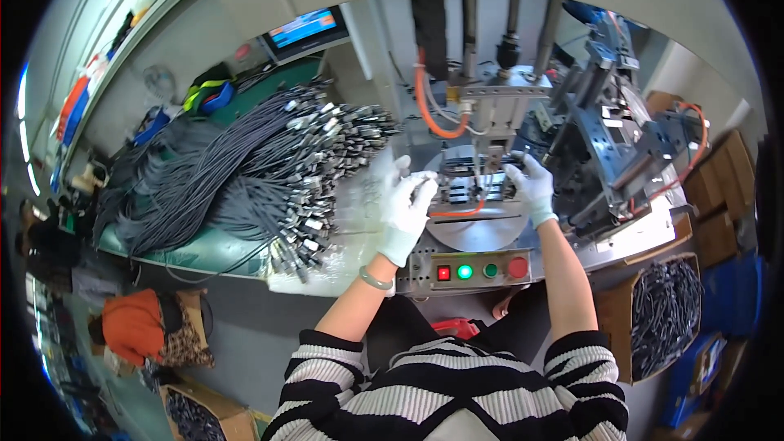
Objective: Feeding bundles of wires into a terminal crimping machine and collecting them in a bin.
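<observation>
A shiny metal holder (461,193) sits on a round silver plate (478,237).
The holder has bright silver blocks set side by side, with dark bits around them. It lies flat toward the back of the plate, and its long side runs from left to right. The plate is flat and smooth, and light shines off its bare front part. The small bits in the holder are too tiny to tell what they are.
</observation>
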`<state>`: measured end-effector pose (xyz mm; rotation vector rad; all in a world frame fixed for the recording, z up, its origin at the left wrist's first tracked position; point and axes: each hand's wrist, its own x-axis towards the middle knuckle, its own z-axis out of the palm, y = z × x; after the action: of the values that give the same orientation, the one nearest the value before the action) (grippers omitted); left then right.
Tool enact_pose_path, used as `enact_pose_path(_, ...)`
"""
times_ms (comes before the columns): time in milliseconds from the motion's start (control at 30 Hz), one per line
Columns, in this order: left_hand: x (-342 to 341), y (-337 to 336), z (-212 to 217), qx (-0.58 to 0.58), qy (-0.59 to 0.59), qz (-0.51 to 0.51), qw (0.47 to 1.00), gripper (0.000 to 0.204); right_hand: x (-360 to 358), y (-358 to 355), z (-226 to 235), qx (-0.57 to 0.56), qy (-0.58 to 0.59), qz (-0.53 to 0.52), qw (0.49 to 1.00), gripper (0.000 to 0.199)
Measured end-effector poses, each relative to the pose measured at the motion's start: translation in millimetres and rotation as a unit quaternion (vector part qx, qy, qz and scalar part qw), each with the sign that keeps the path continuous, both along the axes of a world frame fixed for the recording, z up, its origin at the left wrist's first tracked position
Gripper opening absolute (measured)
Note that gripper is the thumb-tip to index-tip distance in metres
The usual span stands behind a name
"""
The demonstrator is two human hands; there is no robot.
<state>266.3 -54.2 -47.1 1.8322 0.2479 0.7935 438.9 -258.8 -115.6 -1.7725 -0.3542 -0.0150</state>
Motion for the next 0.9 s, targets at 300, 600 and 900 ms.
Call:
enact_pose_path(300,-65.6,31.9,13.7,0.128,-0.06,0.155,0.978,0.021,-89.3,25.1,40.2,-0.166,-0.332,-0.032,0.928,0.028)
enact_pose_path(600,-66.0,32.8,13.2,0.218,-0.122,0.237,0.939,0.025,-107.2,275.1,94.6,-0.311,-0.302,0.203,0.878,0.036)
enact_pose_path(900,-54.5,50.2,10.7,0.32,-0.076,0.117,0.937,0.025,-109.2,110.1,69.1,-0.215,-0.435,0.189,0.854,0.018)
